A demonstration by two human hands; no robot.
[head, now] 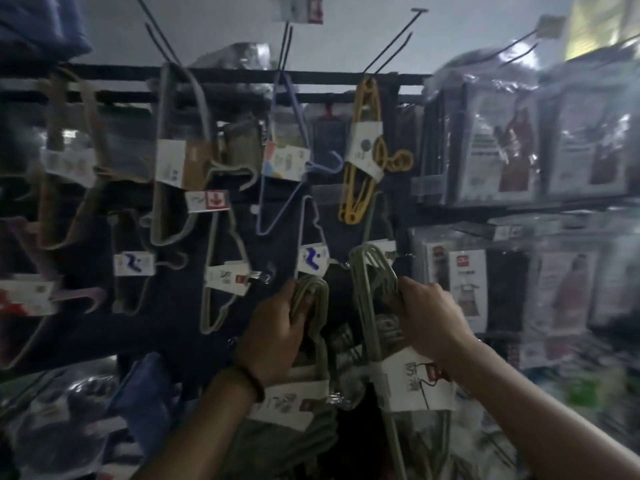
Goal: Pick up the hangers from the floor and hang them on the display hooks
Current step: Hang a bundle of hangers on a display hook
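Hung hangers (180, 150) fill the rack's left side, their white tags too blurred to read. The left hand (273, 327), raised, curls its fingers (289, 289) round a grey-green bundle (317, 306); the print on its paper band is illegible. A narrow gap parts it from the second bundle (367, 278), gripped by the right hand (429, 313). This one's sleeve (415, 386) bears dark characters and a red square. Bare hooks (391, 39) jut overhead. Bagged goods (502, 143) crowd the right.

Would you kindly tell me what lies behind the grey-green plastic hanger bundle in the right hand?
Behind the grey-green plastic hanger bundle, gripped by the right hand, show a dark display panel and a white-labelled hanging hanger. The bundle covers that hanger's lower part.
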